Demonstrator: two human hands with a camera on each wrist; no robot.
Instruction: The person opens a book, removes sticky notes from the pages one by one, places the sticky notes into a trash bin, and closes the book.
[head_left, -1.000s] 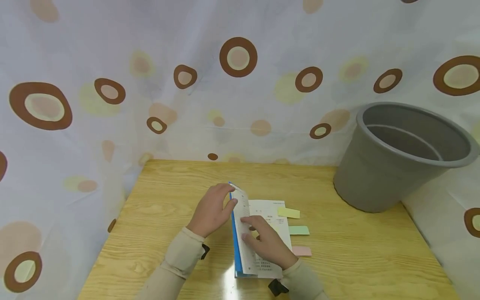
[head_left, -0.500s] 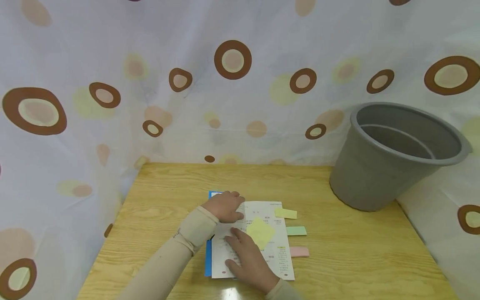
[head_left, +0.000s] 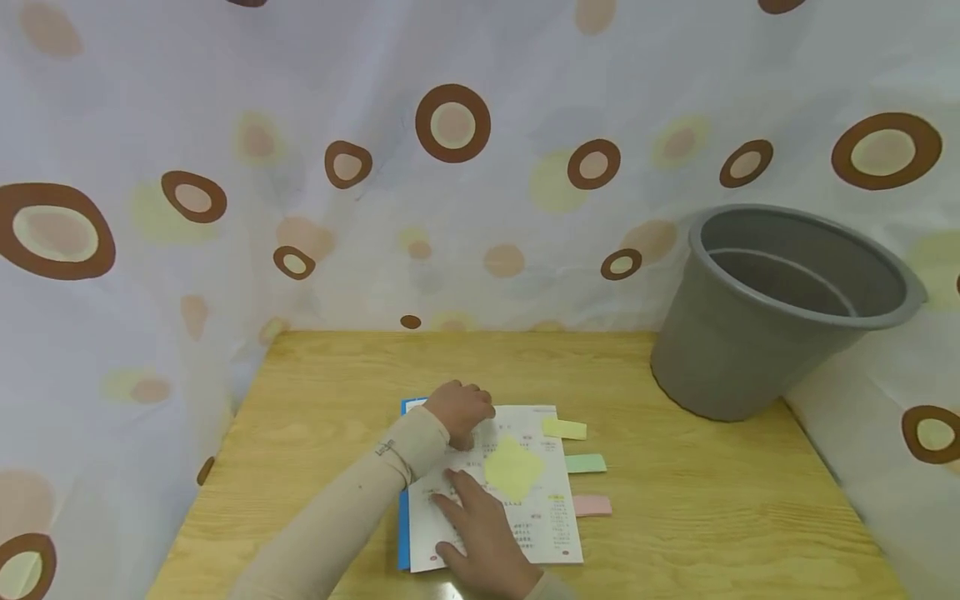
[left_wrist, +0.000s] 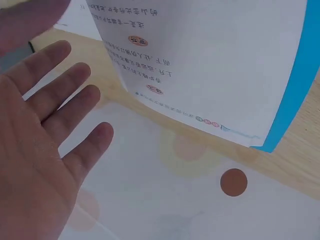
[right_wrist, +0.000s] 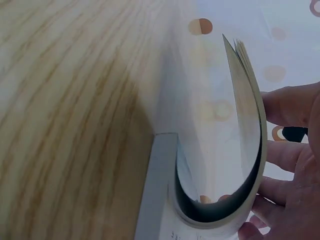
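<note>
An open, blue-covered paper book (head_left: pixel 530 514) lies midway between the light wooden table (head_left: pixel 720 508)'s side edges. The left hand (head_left: pixel 459 410) and right hand (head_left: pixel 483 533), fingers loosely extended, lie over its pages; a round grey bin (head_left: pixel 731 346) stands at the back-right corner.

The left sleeve (head_left: pixel 348 517) runs in from seven o'clock in the head view, creased near the wrist. The left hand (head_left: pixel 459 412) extends beyond it, back uppermost, fingers toward two o'clock, thumb on the six o'clock side. In the left wrist view its palm faces the camera, four fingers apart and reaching toward two. The right hand (head_left: pixel 483 537) lies between five and six o'clock of the left, near but apart, fingers spread toward eleven, thumb toward nine. The end of the right sleeve (head_left: pixel 550 588) shows at four o'clock from that hand.
</note>
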